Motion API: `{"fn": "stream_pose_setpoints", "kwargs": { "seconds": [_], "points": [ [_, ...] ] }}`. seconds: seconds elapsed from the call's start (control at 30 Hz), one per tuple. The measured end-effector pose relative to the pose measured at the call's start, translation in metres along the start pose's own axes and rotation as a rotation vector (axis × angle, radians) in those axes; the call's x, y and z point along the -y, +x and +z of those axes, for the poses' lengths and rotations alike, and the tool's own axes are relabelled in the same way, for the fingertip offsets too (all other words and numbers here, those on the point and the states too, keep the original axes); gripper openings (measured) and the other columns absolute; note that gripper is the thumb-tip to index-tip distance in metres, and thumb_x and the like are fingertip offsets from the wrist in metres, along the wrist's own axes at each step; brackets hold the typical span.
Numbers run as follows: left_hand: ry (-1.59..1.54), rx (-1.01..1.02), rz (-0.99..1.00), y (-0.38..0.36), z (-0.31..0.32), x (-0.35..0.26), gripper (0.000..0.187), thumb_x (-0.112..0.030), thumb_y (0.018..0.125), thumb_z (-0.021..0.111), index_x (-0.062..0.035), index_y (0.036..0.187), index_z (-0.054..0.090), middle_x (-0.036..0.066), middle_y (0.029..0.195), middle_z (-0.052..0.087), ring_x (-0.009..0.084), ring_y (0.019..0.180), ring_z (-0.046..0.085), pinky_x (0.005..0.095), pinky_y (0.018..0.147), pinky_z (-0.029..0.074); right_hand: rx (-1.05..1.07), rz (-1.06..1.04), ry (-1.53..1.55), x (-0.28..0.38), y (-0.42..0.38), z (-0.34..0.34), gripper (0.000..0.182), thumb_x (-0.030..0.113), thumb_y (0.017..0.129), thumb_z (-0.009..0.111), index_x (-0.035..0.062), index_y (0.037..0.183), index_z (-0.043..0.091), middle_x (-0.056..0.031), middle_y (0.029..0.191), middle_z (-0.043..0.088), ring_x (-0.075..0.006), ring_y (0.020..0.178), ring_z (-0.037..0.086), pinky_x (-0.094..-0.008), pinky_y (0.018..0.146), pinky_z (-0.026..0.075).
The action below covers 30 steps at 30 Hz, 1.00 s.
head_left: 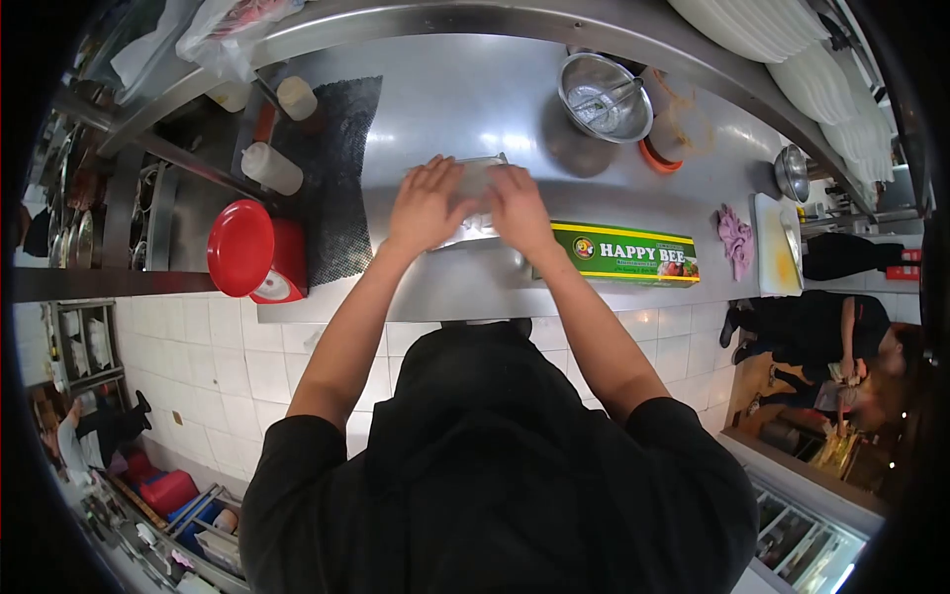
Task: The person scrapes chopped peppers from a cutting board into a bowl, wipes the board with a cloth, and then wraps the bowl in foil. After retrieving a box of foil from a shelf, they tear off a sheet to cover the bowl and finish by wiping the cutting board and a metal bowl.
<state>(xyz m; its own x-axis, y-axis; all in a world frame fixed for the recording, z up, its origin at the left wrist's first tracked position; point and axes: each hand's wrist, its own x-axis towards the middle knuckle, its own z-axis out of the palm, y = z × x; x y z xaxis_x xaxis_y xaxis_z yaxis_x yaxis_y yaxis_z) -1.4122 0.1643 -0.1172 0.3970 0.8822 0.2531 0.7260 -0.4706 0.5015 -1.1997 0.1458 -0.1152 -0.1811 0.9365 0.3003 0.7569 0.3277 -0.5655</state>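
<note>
Both my hands lie over a small, pale rectangular container (473,230) on the steel counter (435,84); its covering looks like clear film. My left hand (428,201) rests at its left side with the fingers stretched out. On its right side is my right hand (516,205), slightly blurred, its fingers spread flat. Just right of my right wrist lies a long green and yellow box (625,254) marked HAPPY BEE. What lies directly under my palms is hidden.
A red scale (242,249) and squeeze bottles (272,169) stand left, beside a black mat (341,178). A steel bowl with a whisk (604,99), a pink cloth (734,241) and a cutting board (778,247) are right. Other people stand at both far sides.
</note>
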Motion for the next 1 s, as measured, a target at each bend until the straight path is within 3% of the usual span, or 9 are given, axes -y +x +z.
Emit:
{"fn": "stream_pose_setpoints", "kwargs": {
  "seconds": [0.1, 0.33, 0.43, 0.5, 0.63, 0.73, 0.8, 0.9, 1.0],
  "points": [
    [0.302, 0.189, 0.089, -0.001, 0.021, -0.008, 0.083, -0.049, 0.09, 0.059, -0.0023, 0.156, 0.04, 0.017, 0.166, 0.032, 0.0342, 0.155, 0.026, 0.0489, 0.127, 0.018, 0.091, -0.004, -0.18, 0.008, -0.007, 0.022, 0.051, 0.025, 0.1, 0.056, -0.003, 0.142, 0.048, -0.0238, 0.144, 0.053, -0.0421, 0.133, 0.05, -0.0524, 0.104, 0.044],
    [0.354, 0.125, 0.171, -0.01, 0.028, -0.004, 0.082, -0.054, 0.094, 0.051, -0.0022, 0.157, 0.038, 0.017, 0.166, 0.031, 0.0348, 0.156, 0.023, 0.051, 0.128, 0.015, -0.036, 0.055, -0.072, -0.002, -0.026, 0.042, 0.049, 0.024, 0.105, 0.048, -0.0061, 0.144, 0.044, -0.0263, 0.145, 0.052, -0.0453, 0.135, 0.049, -0.0522, 0.107, 0.044],
    [0.327, 0.159, 0.199, -0.008, 0.02, -0.007, 0.089, -0.065, 0.094, 0.05, -0.0026, 0.157, 0.038, 0.017, 0.166, 0.031, 0.0353, 0.156, 0.023, 0.0518, 0.127, 0.015, -0.008, 0.154, 0.143, -0.007, -0.013, 0.033, 0.042, 0.022, 0.105, 0.048, -0.0031, 0.138, 0.054, -0.029, 0.134, 0.059, -0.0466, 0.124, 0.057, -0.0498, 0.103, 0.048],
    [0.3, 0.166, 0.206, -0.011, 0.019, -0.01, 0.101, -0.074, 0.09, 0.052, -0.0008, 0.157, 0.036, 0.019, 0.166, 0.031, 0.0372, 0.155, 0.024, 0.0529, 0.126, 0.017, 0.197, 0.332, 0.068, -0.001, 0.007, 0.013, 0.029, 0.018, 0.101, 0.055, 0.0006, 0.12, 0.069, -0.0302, 0.12, 0.066, -0.046, 0.111, 0.064, -0.0479, 0.095, 0.052],
    [0.285, 0.17, 0.217, -0.014, 0.02, -0.01, 0.106, -0.079, 0.087, 0.052, -0.0008, 0.157, 0.036, 0.018, 0.166, 0.031, 0.0358, 0.155, 0.024, 0.0525, 0.126, 0.018, 0.133, 0.265, 0.079, -0.013, 0.019, 0.015, 0.017, 0.013, 0.094, 0.066, 0.0013, 0.102, 0.075, -0.0284, 0.102, 0.07, -0.0462, 0.096, 0.068, -0.0482, 0.084, 0.055],
    [0.294, 0.165, 0.209, -0.016, 0.021, -0.012, 0.106, -0.078, 0.087, 0.055, -0.001, 0.157, 0.036, 0.017, 0.166, 0.032, 0.0347, 0.156, 0.024, 0.0519, 0.126, 0.019, 0.046, 0.316, 0.241, -0.025, 0.02, 0.029, 0.011, 0.007, 0.087, 0.071, 0.0001, 0.095, 0.075, -0.0236, 0.085, 0.07, -0.0395, 0.082, 0.071, -0.0461, 0.075, 0.055],
    [0.284, 0.178, 0.173, -0.019, 0.022, -0.014, 0.105, -0.076, 0.087, 0.056, -0.0014, 0.157, 0.036, 0.017, 0.166, 0.031, 0.0347, 0.156, 0.022, 0.0517, 0.126, 0.019, 0.175, 0.59, 0.547, -0.037, 0.026, 0.034, 0.01, 0.004, 0.085, 0.071, 0.0, 0.094, 0.074, -0.0135, 0.071, 0.067, -0.0261, 0.068, 0.066, -0.0404, 0.063, 0.052],
    [0.243, 0.16, 0.146, -0.021, 0.02, -0.018, 0.104, -0.073, 0.085, 0.06, -0.0014, 0.157, 0.036, 0.017, 0.166, 0.032, 0.0359, 0.155, 0.024, 0.053, 0.126, 0.02, 0.409, 0.773, 0.821, -0.054, 0.041, 0.032, 0.008, 0.004, 0.085, 0.073, 0.0001, 0.092, 0.073, -0.0055, 0.072, 0.065, -0.0151, 0.066, 0.059, -0.0335, 0.058, 0.047],
    [0.231, 0.178, 0.122, -0.019, 0.018, -0.021, 0.105, -0.07, 0.083, 0.064, -0.0009, 0.157, 0.037, 0.018, 0.165, 0.033, 0.0374, 0.152, 0.028, 0.054, 0.125, 0.022, 0.446, 0.879, 1.018, -0.065, 0.043, 0.036, 0.012, 0.008, 0.082, 0.079, 0.0005, 0.09, 0.072, -0.0029, 0.076, 0.064, -0.0124, 0.065, 0.055, -0.0295, 0.056, 0.044]
  ]
}}
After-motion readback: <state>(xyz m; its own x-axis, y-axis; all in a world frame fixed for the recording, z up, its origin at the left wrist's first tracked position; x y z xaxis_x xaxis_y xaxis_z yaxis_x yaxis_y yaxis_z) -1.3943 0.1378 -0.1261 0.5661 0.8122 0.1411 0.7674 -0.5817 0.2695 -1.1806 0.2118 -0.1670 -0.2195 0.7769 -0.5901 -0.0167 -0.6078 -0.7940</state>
